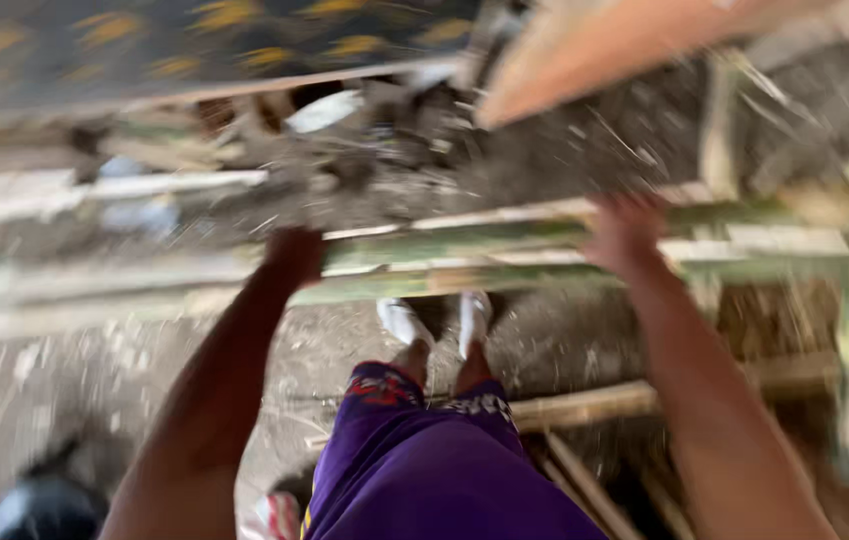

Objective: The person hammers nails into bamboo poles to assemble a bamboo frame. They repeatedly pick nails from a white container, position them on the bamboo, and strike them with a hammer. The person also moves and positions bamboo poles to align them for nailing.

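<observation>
The picture is very blurry, as if the head is turning fast. A person stands on dirty ground and looks down past purple shorts [424, 470] at two feet in white shoes [434, 320].

Both arms reach forward to long green poles [504, 245] that lie side by side across the view, just in front of the feet. The poles look like bamboo and run from the left edge to the right edge.

The left hand [294, 255] is on the poles, a bit left of the feet. It looks closed into a ball over a pole, but the blur hides the fingers, so I cannot tell if it really grips.

The right hand [624, 235] is on the poles too, well apart from the left one, on the right of the feet. Its fingers seem to lie over the top of the poles. I cannot tell if they squeeze or just rest there.

Behind the poles the ground [564, 150] is grey and covered with bits of dry straw. A flat orange board [604, 50] sticks in from the top right. A dark cloth with yellow spots [144, 40] is at the top left.

More brown sticks [584, 405] lie on the ground by the person's right leg. A round black thing [39, 505] sits in the bottom left corner.
</observation>
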